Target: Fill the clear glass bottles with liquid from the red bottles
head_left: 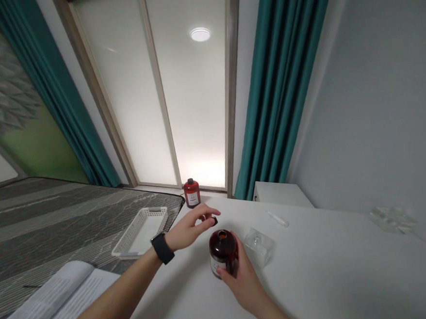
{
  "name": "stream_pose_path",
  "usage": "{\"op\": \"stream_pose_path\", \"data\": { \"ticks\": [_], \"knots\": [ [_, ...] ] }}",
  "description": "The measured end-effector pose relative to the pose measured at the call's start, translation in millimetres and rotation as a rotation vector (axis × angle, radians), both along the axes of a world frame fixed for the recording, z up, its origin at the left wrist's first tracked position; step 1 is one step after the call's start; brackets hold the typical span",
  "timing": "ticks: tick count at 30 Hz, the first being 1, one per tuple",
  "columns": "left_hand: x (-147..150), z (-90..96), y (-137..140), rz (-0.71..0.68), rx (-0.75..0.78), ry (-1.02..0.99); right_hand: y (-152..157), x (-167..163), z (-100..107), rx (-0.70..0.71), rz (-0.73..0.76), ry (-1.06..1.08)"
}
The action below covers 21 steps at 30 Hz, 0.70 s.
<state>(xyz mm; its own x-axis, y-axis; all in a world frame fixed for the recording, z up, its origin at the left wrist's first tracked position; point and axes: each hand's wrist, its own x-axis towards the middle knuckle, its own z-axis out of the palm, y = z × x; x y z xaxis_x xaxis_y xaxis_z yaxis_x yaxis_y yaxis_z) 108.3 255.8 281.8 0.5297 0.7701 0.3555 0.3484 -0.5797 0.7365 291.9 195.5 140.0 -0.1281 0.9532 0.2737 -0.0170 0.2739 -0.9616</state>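
Observation:
My right hand (243, 279) is wrapped around a dark amber-red bottle (222, 244) with a white label, standing on the white table. The bottle's mouth is uncovered. Just above and to the left of it, my left hand (192, 227) has a small black bottle cap (215, 220) at the thumb tip, apart from the bottle's neck. A dark watch is on the left wrist. Right of the bottle lies a clear plastic piece (259, 246), beside my right fingers.
A second red bottle (192, 194) with a black cap stands at the table's far left corner. A clear dropper-like item (277, 218) lies to the right. Leftward, a white basket (141, 232) and an open book (63, 306) rest on the bed. Crumpled clear plastic (392, 219) lies far right.

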Motion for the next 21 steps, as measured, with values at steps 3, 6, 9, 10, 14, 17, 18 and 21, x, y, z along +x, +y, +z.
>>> {"op": "stream_pose_path", "data": {
  "ticks": [3,6,9,10,14,17,18,21],
  "knots": [
    [-3,-11.2,2,0.052,-0.088,-0.055,-5,4,5,-0.011,0.002,-0.038],
    [-5,-27.1,5,0.078,-0.225,-0.208,-11,8,9,-0.016,0.002,-0.080],
    [-7,-46.8,10,0.100,-0.280,-0.275,-16,14,11,-0.040,0.000,-0.140],
    [-7,-53.9,13,0.115,-0.277,-0.274,-18,16,12,-0.052,0.002,-0.156],
    [-2,-82.3,23,0.143,-0.247,-0.233,-29,29,15,-0.088,0.008,-0.186],
    [8,-98.7,26,0.163,-0.218,-0.189,-38,41,15,-0.100,0.017,-0.165],
    [12,-102.5,26,0.174,-0.206,-0.167,-41,46,14,-0.102,0.019,-0.160],
    [26,-109.3,26,0.196,-0.169,-0.081,-49,61,10,-0.101,0.012,-0.178]
  ]
}}
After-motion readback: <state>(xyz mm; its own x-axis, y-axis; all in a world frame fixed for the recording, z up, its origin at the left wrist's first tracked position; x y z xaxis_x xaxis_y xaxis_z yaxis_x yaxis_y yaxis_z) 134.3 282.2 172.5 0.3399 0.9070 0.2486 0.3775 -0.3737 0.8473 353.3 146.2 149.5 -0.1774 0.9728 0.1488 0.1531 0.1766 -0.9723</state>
